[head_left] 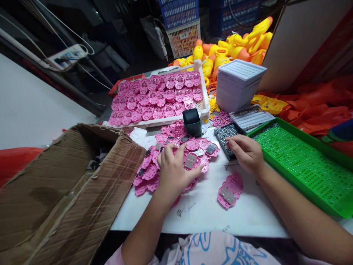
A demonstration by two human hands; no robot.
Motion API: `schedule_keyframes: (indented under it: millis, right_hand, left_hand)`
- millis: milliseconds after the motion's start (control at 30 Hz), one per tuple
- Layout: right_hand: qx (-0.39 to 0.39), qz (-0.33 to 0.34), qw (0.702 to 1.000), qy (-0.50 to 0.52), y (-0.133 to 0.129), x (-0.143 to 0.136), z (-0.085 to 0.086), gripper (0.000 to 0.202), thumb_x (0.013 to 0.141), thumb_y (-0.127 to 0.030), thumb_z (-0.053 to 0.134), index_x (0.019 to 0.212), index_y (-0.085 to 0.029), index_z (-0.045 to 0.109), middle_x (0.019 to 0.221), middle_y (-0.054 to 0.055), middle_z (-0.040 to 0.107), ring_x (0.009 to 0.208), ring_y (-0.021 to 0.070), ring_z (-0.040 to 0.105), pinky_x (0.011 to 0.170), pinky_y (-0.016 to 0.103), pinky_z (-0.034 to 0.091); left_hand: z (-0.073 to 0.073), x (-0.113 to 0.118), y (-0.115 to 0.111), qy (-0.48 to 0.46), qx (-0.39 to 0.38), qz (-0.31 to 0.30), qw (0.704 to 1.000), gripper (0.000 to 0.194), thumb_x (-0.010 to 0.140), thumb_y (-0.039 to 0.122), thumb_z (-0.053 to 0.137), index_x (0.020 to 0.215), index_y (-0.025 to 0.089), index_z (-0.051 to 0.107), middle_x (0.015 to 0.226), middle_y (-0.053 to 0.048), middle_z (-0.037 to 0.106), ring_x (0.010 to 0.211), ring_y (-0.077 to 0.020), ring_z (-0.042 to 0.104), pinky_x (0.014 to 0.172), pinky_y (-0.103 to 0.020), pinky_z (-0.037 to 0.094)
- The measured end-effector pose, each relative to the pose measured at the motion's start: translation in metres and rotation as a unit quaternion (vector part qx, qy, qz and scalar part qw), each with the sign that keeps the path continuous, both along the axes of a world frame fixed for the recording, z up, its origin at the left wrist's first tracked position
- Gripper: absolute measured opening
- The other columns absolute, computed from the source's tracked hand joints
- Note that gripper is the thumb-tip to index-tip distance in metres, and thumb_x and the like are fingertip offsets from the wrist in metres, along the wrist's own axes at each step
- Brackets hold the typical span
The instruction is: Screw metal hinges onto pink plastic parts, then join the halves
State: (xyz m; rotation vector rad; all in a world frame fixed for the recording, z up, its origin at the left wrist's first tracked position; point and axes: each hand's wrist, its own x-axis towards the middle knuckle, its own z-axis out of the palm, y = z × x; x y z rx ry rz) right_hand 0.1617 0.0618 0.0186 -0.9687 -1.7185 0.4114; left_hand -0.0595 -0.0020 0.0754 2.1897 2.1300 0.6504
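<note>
A heap of pink plastic parts (150, 172), several with grey or black plates, lies on the white-covered table. Over its right side is my left hand (173, 167), thumb and fingers spread around a pink part with a grey plate (191, 161); contact with it is unclear. My right hand (245, 152) hovers at the near edge of a small black tray (227, 134), thumb and index finger pinched together; anything between them is too small to make out. One pink part with a metal plate (230, 191) lies alone below my right hand.
An open cardboard box (110, 176) stands left. Behind the heap are a dark square container (192, 123) and a white crate (205, 97) of pink parts. A green tray (303, 165), stacked white trays (238, 90) and yellow-orange items (237, 48) occupy the right and back.
</note>
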Motion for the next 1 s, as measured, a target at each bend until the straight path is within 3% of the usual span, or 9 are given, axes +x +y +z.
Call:
schedule_keyframes:
  millis: [67, 133, 200, 300, 433, 533, 700, 867, 1000]
  right_hand:
    - [0.013, -0.033, 0.999, -0.025, -0.001, 0.0, 0.006, 0.015, 0.087, -0.026, 0.053, 0.087, -0.018, 0.065, 0.08, 0.005, 0.069, 0.069, 0.0162, 0.064, 0.064, 0.028, 0.05]
    - [0.02, -0.066, 0.996, -0.063, 0.004, -0.001, 0.017, 0.015, 0.086, -0.026, 0.054, 0.09, -0.017, 0.066, 0.083, 0.008, 0.069, 0.074, 0.0179, 0.063, 0.07, 0.03, 0.05]
    - [-0.011, -0.083, 0.981, -0.173, 0.02, -0.005, 0.03, 0.02, 0.087, -0.026, 0.052, 0.092, -0.015, 0.068, 0.089, 0.01, 0.068, 0.083, 0.0198, 0.063, 0.077, 0.031, 0.048]
    - [-0.095, -0.074, 0.921, -0.369, 0.062, -0.018, 0.042, 0.023, 0.088, -0.026, 0.05, 0.094, -0.016, 0.07, 0.095, 0.009, 0.068, 0.092, 0.0208, 0.061, 0.082, 0.03, 0.045]
    - [-0.169, -0.067, 0.854, -0.487, 0.118, -0.038, 0.034, 0.02, 0.085, -0.031, 0.058, 0.091, -0.015, 0.069, 0.095, 0.011, 0.067, 0.094, 0.0219, 0.061, 0.083, 0.034, 0.046]
    - [-0.202, -0.068, 0.812, -0.544, 0.138, -0.047, 0.021, 0.027, 0.088, -0.037, 0.057, 0.099, -0.013, 0.063, 0.101, 0.008, 0.064, 0.095, 0.0196, 0.06, 0.085, 0.04, 0.048]
    - [-0.201, -0.051, 0.794, -0.572, 0.143, -0.05, 0.007, 0.026, 0.09, -0.034, 0.054, 0.104, -0.013, 0.06, 0.107, 0.008, 0.062, 0.096, 0.0187, 0.06, 0.086, 0.041, 0.05]
    - [-0.173, -0.03, 0.833, -0.525, 0.141, -0.043, 0.007, 0.023, 0.09, -0.033, 0.055, 0.097, -0.012, 0.062, 0.102, 0.007, 0.063, 0.096, 0.0182, 0.06, 0.087, 0.04, 0.048]
    - [-0.143, -0.027, 0.89, -0.432, 0.13, -0.034, 0.019, 0.018, 0.088, -0.02, 0.052, 0.086, -0.01, 0.066, 0.09, 0.011, 0.066, 0.093, 0.0216, 0.06, 0.088, 0.04, 0.045]
  left_hand:
    - [0.009, 0.002, -0.004, -0.118, 0.007, -0.041, 0.992, 0.066, 0.06, 0.047, 0.075, 0.116, 0.02, 0.055, 0.113, -0.01, 0.036, 0.113, -0.0287, 0.042, 0.097, -0.045, 0.037]
    - [0.013, 0.008, -0.008, -0.284, -0.04, -0.112, 0.951, 0.063, 0.056, 0.05, 0.078, 0.107, 0.022, 0.056, 0.112, -0.008, 0.039, 0.105, -0.0241, 0.048, 0.089, -0.037, 0.045]
    - [0.006, 0.016, -0.011, -0.47, -0.123, -0.188, 0.854, 0.062, 0.054, 0.057, 0.078, 0.098, 0.021, 0.054, 0.104, -0.006, 0.048, 0.088, -0.0176, 0.054, 0.075, -0.03, 0.049]
    - [-0.018, 0.026, -0.01, -0.668, -0.214, -0.237, 0.672, 0.058, 0.055, 0.062, 0.075, 0.082, 0.017, 0.05, 0.076, -0.002, 0.057, 0.059, -0.0101, 0.055, 0.052, -0.021, 0.046]
    - [-0.043, 0.024, -0.007, -0.767, -0.234, -0.232, 0.55, 0.051, 0.063, 0.059, 0.072, 0.077, 0.016, 0.048, 0.056, 0.002, 0.057, 0.041, -0.0107, 0.055, 0.035, -0.018, 0.043]
    - [-0.039, 0.015, -0.005, -0.799, -0.244, -0.199, 0.513, 0.048, 0.067, 0.056, 0.071, 0.079, 0.015, 0.049, 0.055, 0.002, 0.059, 0.039, -0.0127, 0.057, 0.036, -0.022, 0.047]
    - [-0.022, 0.008, -0.003, -0.817, -0.22, -0.104, 0.523, 0.041, 0.068, 0.041, 0.077, 0.075, 0.014, 0.047, 0.065, 0.001, 0.063, 0.052, -0.0086, 0.062, 0.051, -0.017, 0.051]
    - [-0.018, 0.008, 0.002, -0.84, -0.24, -0.108, 0.474, 0.038, 0.072, 0.037, 0.073, 0.085, 0.018, 0.043, 0.077, -0.002, 0.068, 0.058, -0.0184, 0.067, 0.048, -0.028, 0.054]
    - [-0.016, 0.008, 0.006, -0.851, -0.229, -0.086, 0.465, 0.036, 0.072, 0.037, 0.069, 0.089, 0.017, 0.044, 0.089, -0.009, 0.071, 0.062, -0.0211, 0.067, 0.051, -0.033, 0.054]
